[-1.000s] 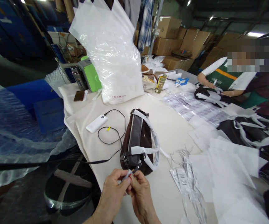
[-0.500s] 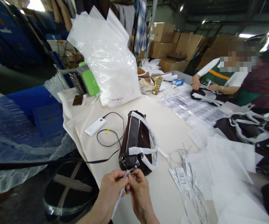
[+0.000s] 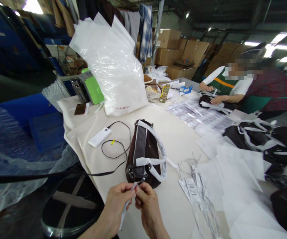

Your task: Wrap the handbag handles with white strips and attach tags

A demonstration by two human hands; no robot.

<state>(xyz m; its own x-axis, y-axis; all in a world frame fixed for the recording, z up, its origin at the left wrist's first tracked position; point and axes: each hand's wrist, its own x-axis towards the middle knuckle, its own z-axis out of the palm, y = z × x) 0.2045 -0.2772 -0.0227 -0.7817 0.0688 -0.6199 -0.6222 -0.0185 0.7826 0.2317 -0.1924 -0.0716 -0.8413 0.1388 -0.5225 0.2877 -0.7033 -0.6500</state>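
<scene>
A dark brown handbag point(image 3: 140, 151) lies on the table, its zipped top facing up and its handles wrapped in white paper. At its near end, my left hand point(image 3: 117, 202) is closed in a pinch on a narrow white strip point(image 3: 124, 212) that hangs down below the fingers. Fingertip to fingertip with it, my right hand point(image 3: 147, 202) is also pinched closed, just under a short black strap point(image 3: 142, 180) of the bag. A tiny red-orange spot shows between the thumbs; what the right fingers grip is too small to tell.
Silver-white tags with strings point(image 3: 192, 187) lie to the right, beside loose white sheets point(image 3: 238, 166). A white power bank point(image 3: 100, 137) with a black cable is on the left. Behind stands a large plastic bag of white sheets point(image 3: 118, 73). A co-worker point(image 3: 223, 83) handles another dark bag.
My hands stay pinched together at the bag's end, almost unmoved. The view has shifted slightly. The co-worker's hands have shifted on the other dark bag.
</scene>
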